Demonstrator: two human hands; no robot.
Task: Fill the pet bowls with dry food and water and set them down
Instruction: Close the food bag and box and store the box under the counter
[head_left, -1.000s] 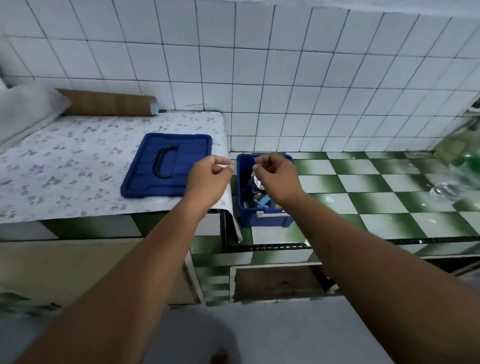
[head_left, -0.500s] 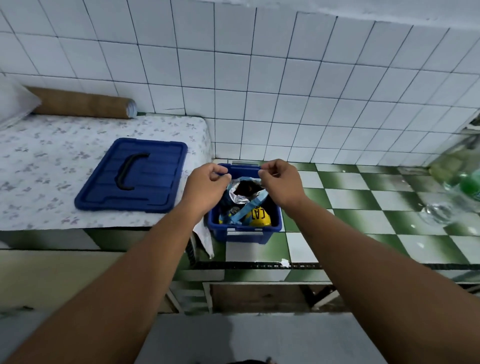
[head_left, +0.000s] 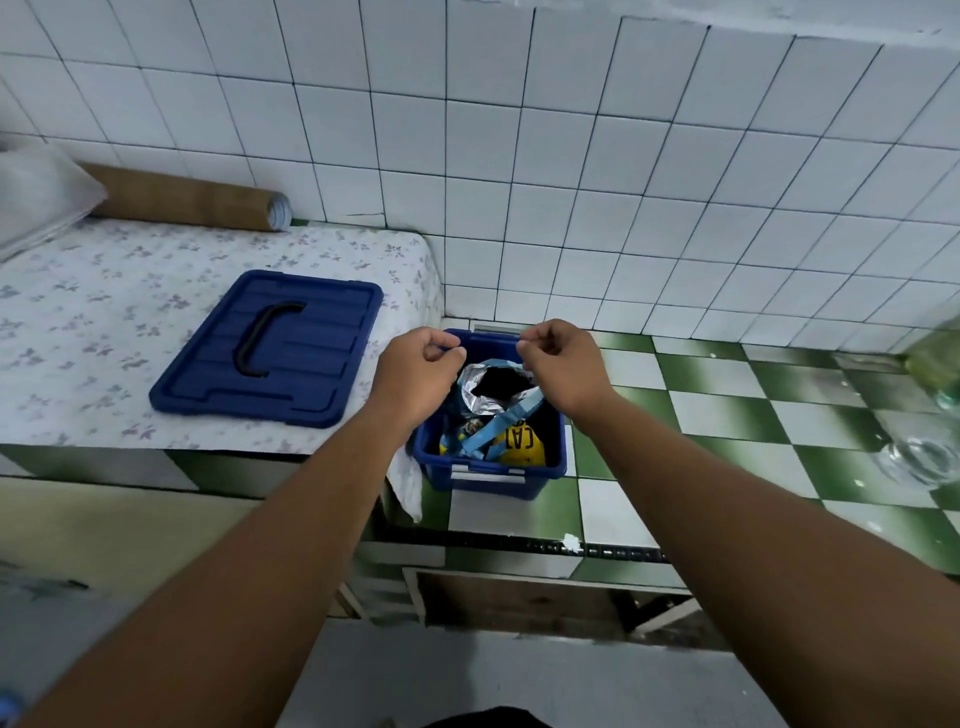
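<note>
Now the left hand (head_left: 415, 371) and right hand (head_left: 566, 366) are hovering over the blue bin (head_left: 488, 475), which is sitting near the front edge of the green-checked tabletop (head_left: 727, 415). Their curled fingers are pinching opposite edges of the open food bag (head_left: 472, 387) standing inside it. The bin's lid (head_left: 270, 348) is lying on the flowered cloth (head_left: 104, 312).

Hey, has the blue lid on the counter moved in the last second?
No. The blue lid lies flat in the same spot on the floral counter cover, near its front right corner, handle turned the same way; only the camera shifted.
</note>
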